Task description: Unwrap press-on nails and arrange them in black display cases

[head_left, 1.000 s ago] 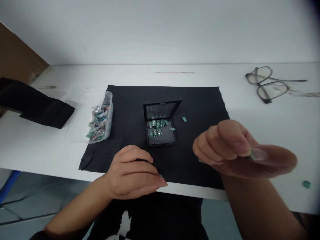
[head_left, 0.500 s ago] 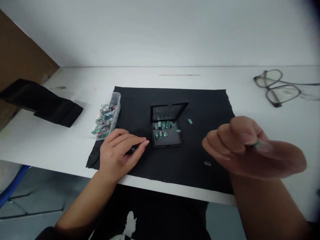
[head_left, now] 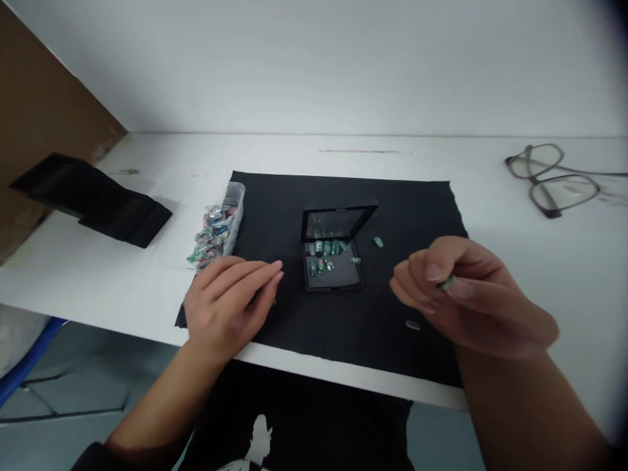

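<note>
My right hand [head_left: 471, 297], raised over the right side of the black mat [head_left: 275, 196], pinches a small green false nail [head_left: 446, 282] between thumb and forefinger. My left hand [head_left: 228, 304] rests at the mat's left front, its thumb and index tips close together with nothing visible between them. Part of a small nail [head_left: 274, 302] shows beside the left thumb. Between the hands stands a black case [head_left: 333, 280] with its mirrored lid [head_left: 336, 224] raised. Several green decorated false nails [head_left: 328, 248] lie in it in two rows, one of them crosswise at the right edge.
A clear plastic tub [head_left: 239, 212] of wrapped false nails stands left of the case. A loose green nail [head_left: 377, 242] and a clear one [head_left: 413, 325] lie on the mat. Eyeglasses [head_left: 554, 176] are at far right, a black folded stand-like object [head_left: 98, 203] at far left.
My right hand has shifted slightly left and turned, so the pinched green nail shows more clearly. My left hand has drawn back a little to the left. The case's contents look unchanged.
</note>
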`<state>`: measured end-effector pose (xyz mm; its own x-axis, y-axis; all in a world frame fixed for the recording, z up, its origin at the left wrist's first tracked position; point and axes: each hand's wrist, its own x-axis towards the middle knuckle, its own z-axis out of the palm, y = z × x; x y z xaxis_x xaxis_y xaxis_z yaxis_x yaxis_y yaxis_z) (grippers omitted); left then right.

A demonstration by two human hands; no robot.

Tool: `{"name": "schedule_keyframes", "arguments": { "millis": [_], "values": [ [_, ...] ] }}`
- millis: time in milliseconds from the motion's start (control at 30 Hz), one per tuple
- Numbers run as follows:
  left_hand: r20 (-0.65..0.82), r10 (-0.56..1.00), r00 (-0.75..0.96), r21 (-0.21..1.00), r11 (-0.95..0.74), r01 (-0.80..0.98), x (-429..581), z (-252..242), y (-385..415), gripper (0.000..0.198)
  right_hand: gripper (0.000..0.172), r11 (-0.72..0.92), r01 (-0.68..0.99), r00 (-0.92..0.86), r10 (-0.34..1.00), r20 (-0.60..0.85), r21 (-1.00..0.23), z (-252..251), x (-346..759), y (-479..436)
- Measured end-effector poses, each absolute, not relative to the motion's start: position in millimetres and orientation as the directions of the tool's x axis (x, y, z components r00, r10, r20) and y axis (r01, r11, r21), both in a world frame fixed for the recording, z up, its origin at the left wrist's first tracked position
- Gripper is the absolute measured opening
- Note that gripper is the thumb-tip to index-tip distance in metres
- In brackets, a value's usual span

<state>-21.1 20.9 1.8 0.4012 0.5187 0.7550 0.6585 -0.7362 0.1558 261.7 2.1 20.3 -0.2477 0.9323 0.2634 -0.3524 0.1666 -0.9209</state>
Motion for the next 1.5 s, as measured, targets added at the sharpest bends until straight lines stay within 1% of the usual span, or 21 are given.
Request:
{"name": "schedule_keyframes", "arguments": {
  "millis": [67,133,233,300,333,367,400,433,500,533,600,733,833,933,1067,1133,1200,1267,1333,1400,1500],
  "values": [
    [0.77,0.529,0.357,0.135,-0.682,0.719,-33,7,27,0.03,0.008,0.164,-0.361,-0.248,0.932,0.264,-0.918,20,261,2],
    [0.77,0.565,0.295,0.131,-0.593,0.795,-45,12,36,0.027,0.008,0.165,-0.368,-0.249,0.931,0.268,-0.915,20,261,1],
    [0.712,0.674,0.196,0.149,-0.418,0.896,-56,20,45,0.02,0.008,0.169,-0.364,-0.244,0.932,0.269,-0.916,19,263,0],
    [0.684,0.716,0.138,0.174,-0.344,0.923,-54,26,44,0.023,0.007,0.175,-0.345,-0.236,0.935,0.266,-0.922,16,264,0],
    [0.693,0.71,0.125,0.189,-0.346,0.919,-50,29,42,0.026,0.007,0.18,-0.325,-0.234,0.936,0.264,-0.928,14,264,-1],
    [0.714,0.685,0.144,0.194,-0.391,0.9,-46,31,40,0.027,0.007,0.183,-0.301,-0.238,0.936,0.259,-0.936,12,265,-1],
    [0.737,0.644,0.207,0.176,-0.478,0.861,-40,33,37,0.029,0.008,0.184,-0.276,-0.25,0.934,0.256,-0.943,10,265,-1],
    [0.749,0.583,0.315,0.124,-0.591,0.797,-34,34,35,0.031,0.008,0.178,-0.252,-0.27,0.931,0.246,-0.951,8,264,-1],
    [0.724,0.443,0.529,0.013,-0.775,0.631,-23,36,32,0.039,0.008,0.143,-0.212,-0.312,0.928,0.205,-0.967,8,262,-1],
    [0.7,0.382,0.603,-0.02,-0.834,0.552,-18,36,32,0.043,0.008,0.12,-0.19,-0.327,0.928,0.178,-0.974,8,260,0],
    [0.68,0.309,0.664,-0.026,-0.896,0.443,-8,35,33,0.044,0.009,0.083,-0.139,-0.345,0.93,0.126,-0.987,11,256,1],
    [0.73,0.259,0.633,0.059,-0.946,0.319,6,30,34,0.03,0.017,0.09,-0.075,-0.404,0.908,0.113,-0.993,15,248,1],
    [0.753,0.274,0.599,0.15,-0.957,0.249,14,26,34,0.017,0.016,0.097,-0.091,-0.468,0.874,0.129,-0.991,16,244,-1],
    [0.755,0.287,0.589,0.216,-0.958,0.189,17,22,33,0.014,0.012,0.059,-0.151,-0.524,0.842,0.13,-0.987,16,238,-3],
    [0.799,0.285,0.53,0.264,-0.957,0.116,17,18,34,0.014,0.01,0.027,-0.213,-0.564,0.813,0.145,-0.977,18,233,-5],
    [0.811,0.264,0.522,0.254,-0.963,0.092,15,17,35,0.009,0.011,0.034,-0.208,-0.562,0.814,0.147,-0.978,19,231,-6],
    [0.815,0.21,0.541,0.194,-0.977,0.086,14,17,35,0.002,0.012,0.046,-0.182,-0.553,0.821,0.141,-0.982,19,231,-6],
    [0.814,0.156,0.559,0.12,-0.988,0.101,13,18,36,0.011,0.012,0.067,-0.164,-0.544,0.826,0.147,-0.984,19,231,-7],
    [0.813,0.123,0.57,0.065,-0.991,0.121,13,20,36,0.014,0.012,0.092,-0.165,-0.518,0.839,0.166,-0.982,17,230,-7],
    [0.819,0.112,0.563,0.034,-0.989,0.147,12,22,36,0.01,0.012,0.117,-0.13,-0.453,0.876,0.164,-0.985,14,229,-8],
    [0.817,0.123,0.563,0.006,-0.979,0.205,9,25,33,0.01,0.01,0.154,-0.014,-0.305,0.94,0.151,-0.988,12,227,-9]
  ]
}}
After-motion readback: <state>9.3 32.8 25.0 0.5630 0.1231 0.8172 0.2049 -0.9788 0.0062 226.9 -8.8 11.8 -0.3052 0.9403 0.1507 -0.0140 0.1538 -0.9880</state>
